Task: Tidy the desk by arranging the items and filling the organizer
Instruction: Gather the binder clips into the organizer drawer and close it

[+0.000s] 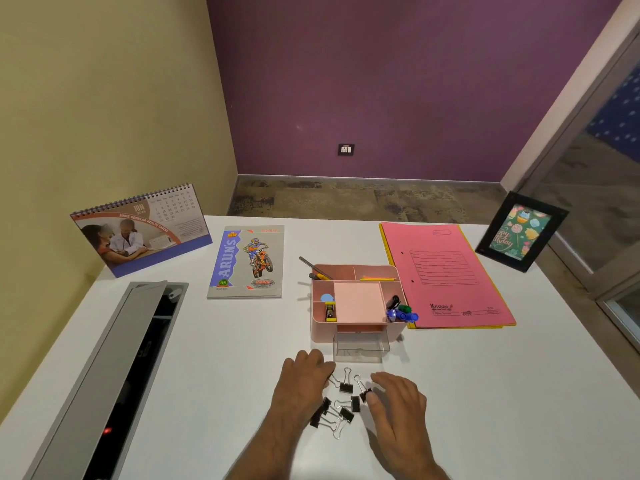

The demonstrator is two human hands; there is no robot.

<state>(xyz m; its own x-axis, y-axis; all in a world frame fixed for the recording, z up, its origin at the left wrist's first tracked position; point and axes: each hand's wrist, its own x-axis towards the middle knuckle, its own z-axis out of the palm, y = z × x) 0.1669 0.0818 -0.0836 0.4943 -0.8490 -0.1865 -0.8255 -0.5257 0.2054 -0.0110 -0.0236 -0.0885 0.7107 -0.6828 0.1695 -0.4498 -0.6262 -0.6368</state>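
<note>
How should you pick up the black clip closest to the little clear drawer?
Judging by its pose, pinch the binder clip by its black body, coming from above with the right hand. Its wire handles point away toward the clear drawer, and the body lies in open space between both hands, so fingers can close across it.

Open near edge, crowded far half of the tabletop

The white tabletop point(485, 393) lies bare along its near right side and between the cable tray point(114, 368) and the organizer point(358, 303). The organizer's clear drawer point(360, 349) juts out toward the near edge, just beyond a scatter of binder clips point(341, 401) hemmed in by the left hand point(301, 379) and right hand point(398, 400). Toward the far edge, the calendar point(142, 230) stands at the left corner, the photo frame point(519, 232) at the right corner, with the notebook point(247, 263) and pink folder point(445, 275) lying flat between.
</note>
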